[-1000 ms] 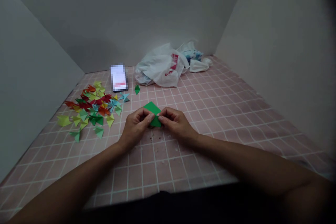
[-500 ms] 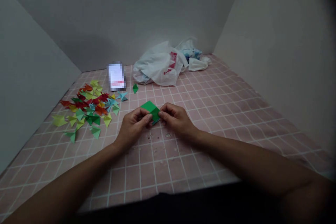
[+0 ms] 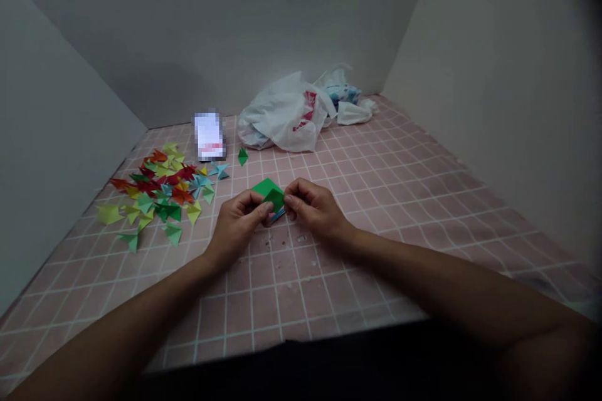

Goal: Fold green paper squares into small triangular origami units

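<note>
Two bare forearms come in from the lower corners of the frame and meet just below its middle, over a pink tiled table. A few pale specks lie on the tiles right under the wrists; whether they are drops or crumbs cannot be told.

The left hand is curled, thumb and forefinger pinched on the near left edge of a green paper. The right hand is closed the same way, its fingertips nipping the paper's right corner. Both hands touch the paper and neither is clearly nearer. It sits between them at centre frame, just above the fingertips, held a little off the tiles. It is partly folded and looks like a diamond, with one point aimed up the frame, away from the person, and its long axis running from lower right to upper left. A thin blue edge shows beneath its lower corner; what that is cannot be told.

Further up and to the left, well apart from the hands, lies a pile of small folded pieces in red, green, yellow and blue. One lone green piece lies above the hands, beside a blurred upright card. Beyond, at upper centre, a crumpled white bag rests against the grey walls that close in the table.
</note>
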A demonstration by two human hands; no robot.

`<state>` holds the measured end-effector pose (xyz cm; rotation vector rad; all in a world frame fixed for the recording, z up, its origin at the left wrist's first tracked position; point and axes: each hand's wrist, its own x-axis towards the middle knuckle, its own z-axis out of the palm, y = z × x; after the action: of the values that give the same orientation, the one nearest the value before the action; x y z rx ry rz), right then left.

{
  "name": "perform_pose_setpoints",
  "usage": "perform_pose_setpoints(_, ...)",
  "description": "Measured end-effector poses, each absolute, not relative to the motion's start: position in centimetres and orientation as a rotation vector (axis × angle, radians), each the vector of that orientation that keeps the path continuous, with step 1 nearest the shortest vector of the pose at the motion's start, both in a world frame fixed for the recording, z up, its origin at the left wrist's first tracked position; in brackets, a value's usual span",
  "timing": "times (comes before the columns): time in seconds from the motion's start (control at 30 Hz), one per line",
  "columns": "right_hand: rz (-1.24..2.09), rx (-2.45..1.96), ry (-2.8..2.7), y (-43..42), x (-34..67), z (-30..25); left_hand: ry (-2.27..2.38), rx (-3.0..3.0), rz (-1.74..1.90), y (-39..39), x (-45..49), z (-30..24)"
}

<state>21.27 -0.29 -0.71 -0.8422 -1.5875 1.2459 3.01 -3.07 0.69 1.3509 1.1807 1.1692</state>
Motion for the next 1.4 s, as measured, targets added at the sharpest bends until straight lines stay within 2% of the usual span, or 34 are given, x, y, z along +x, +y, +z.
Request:
perform_pose_setpoints(0.2,1.485,-0.776,-1.512,-0.63,20.97,-0.61,1.129,1.247,1.191,-3.27,3.15,0.30)
perform_pose_setpoints(0.63,1.453,-0.809,-1.505,-1.01,21.21,-0.69,1.114,1.354,1.362,-3.39,3.43,0.52)
perform_pose_setpoints(1.4,1.572,-0.818,-1.432,-0.98,21.17,-0.99,1.175,1.422,1.315,-3.32,3.34,0.48)
